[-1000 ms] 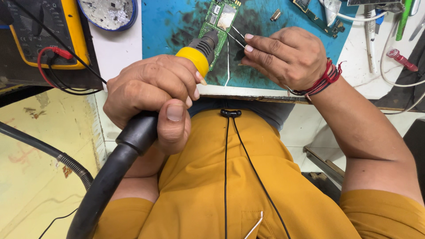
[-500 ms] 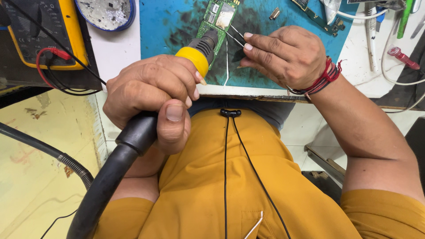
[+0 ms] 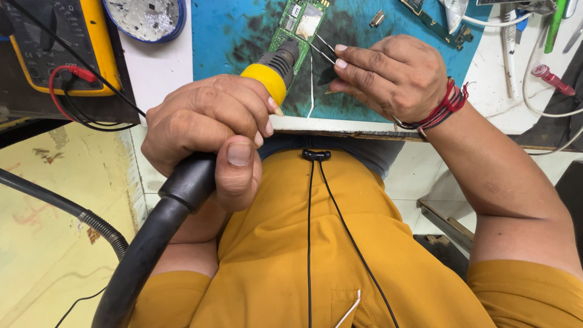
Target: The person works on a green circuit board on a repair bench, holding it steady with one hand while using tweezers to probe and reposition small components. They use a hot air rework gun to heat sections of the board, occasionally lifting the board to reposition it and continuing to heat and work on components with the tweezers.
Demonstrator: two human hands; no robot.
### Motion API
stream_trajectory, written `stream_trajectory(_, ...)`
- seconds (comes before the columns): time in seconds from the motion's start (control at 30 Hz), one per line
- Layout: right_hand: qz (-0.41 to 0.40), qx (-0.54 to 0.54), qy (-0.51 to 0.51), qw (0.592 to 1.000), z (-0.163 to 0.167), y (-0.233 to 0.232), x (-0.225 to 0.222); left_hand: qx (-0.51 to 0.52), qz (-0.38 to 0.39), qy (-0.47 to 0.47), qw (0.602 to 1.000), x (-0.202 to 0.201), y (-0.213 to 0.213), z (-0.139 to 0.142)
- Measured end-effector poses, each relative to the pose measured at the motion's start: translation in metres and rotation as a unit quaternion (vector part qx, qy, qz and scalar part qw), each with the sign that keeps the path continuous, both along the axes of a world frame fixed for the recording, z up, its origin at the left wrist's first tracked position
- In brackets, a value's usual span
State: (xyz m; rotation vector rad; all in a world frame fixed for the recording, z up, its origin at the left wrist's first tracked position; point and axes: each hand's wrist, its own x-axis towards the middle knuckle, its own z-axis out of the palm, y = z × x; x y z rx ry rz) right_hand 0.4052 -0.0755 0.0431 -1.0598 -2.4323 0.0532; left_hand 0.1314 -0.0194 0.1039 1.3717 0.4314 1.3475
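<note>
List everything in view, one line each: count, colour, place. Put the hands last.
hot-air tool: one, black handle, yellow collar, grey nozzle, over the mat.
circuit board: one, green, top centre on the mat.
tweezers: one, metal, tips beside the board.
work mat: one, blue, scorched, on the bench.
multimeter: one, yellow and black, top left.
round dish: one, blue-rimmed, top left.
left hand: grips the hot-air tool.
right hand: pinches the tweezers.
</note>
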Motion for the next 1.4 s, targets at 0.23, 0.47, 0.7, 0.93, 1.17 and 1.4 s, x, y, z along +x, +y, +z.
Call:
stream_trajectory(0.23, -0.002, 0.007, -0.001, 1.000, 0.001, 0.000, -0.001, 0.010, 0.007, -0.019, 1.000, 0.003, 0.001, -0.003)
stream_trajectory(0.47, -0.004, -0.002, 0.004, 1.000, 0.003, 0.002, -0.002, 0.008, 0.007, -0.004, 1.000, 0.001, 0.001, -0.002)
stream_trajectory(0.7, -0.009, 0.020, -0.002, 1.000, 0.014, 0.008, -0.009, 0.004, 0.004, 0.003, 1.000, 0.001, 0.001, 0.000)
stream_trajectory(0.93, -0.015, 0.022, 0.003, 1.000, 0.016, 0.009, -0.012, 0.010, -0.001, 0.008, 1.000, -0.001, 0.002, -0.001)
stream_trajectory(1.17, -0.018, 0.025, 0.006, 0.999, 0.014, 0.008, -0.011, 0.011, -0.001, -0.006, 1.000, 0.001, 0.002, -0.003)
stream_trajectory(1.4, -0.018, 0.031, -0.005, 0.999, 0.015, 0.009, -0.012, 0.002, -0.002, 0.005, 1.000, -0.002, 0.001, -0.001)
